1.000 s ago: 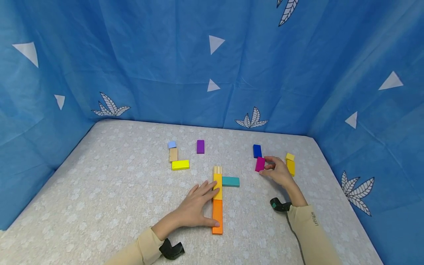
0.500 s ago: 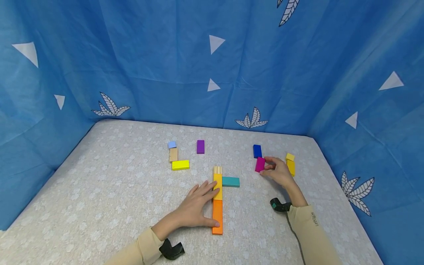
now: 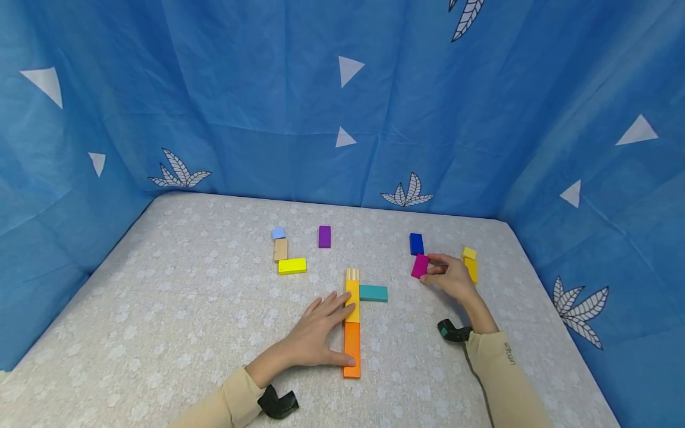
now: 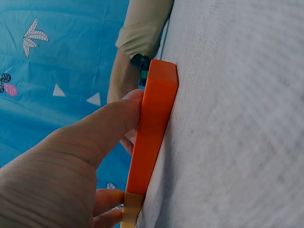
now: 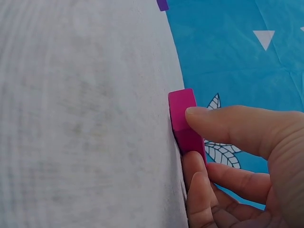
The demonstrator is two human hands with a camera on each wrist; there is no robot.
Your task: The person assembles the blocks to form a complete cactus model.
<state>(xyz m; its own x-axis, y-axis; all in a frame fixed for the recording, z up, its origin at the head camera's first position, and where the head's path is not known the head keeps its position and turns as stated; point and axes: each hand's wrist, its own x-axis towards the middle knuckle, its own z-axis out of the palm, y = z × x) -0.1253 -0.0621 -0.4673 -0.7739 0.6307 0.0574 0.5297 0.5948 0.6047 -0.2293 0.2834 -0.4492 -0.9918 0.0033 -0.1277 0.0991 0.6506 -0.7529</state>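
My left hand point(image 3: 317, 339) lies with extended fingers along a line of blocks. Its thumb touches the long orange block point(image 3: 351, 351), and fingertips rest on the amber block point(image 3: 352, 285) joined to its far end. In the left wrist view, the thumb sits against the side of the orange block point(image 4: 154, 128). Pale cream pieces point(image 3: 352, 274) stand at the far tip, and a teal block point(image 3: 373, 293) sticks out to the right. On the right, my right hand point(image 3: 452, 279) pinches a magenta block point(image 3: 420, 266) between thumb and fingers, low at the table surface point(image 5: 183, 111).
Behind the magenta block lies a dark blue block point(image 3: 416, 244). Right of the hand are a pale yellow cube point(image 3: 469, 254) and a golden block point(image 3: 471, 270). Farther left sit purple point(image 3: 324, 236), bright yellow point(image 3: 292, 266), tan point(image 3: 280, 250) and light blue point(image 3: 278, 233) blocks. Blue curtains point(image 3: 267, 107) surround the table.
The magenta block has turned very slightly in my right fingers, its near end swinging a little left. My left hand and the joined blocks keep their places.
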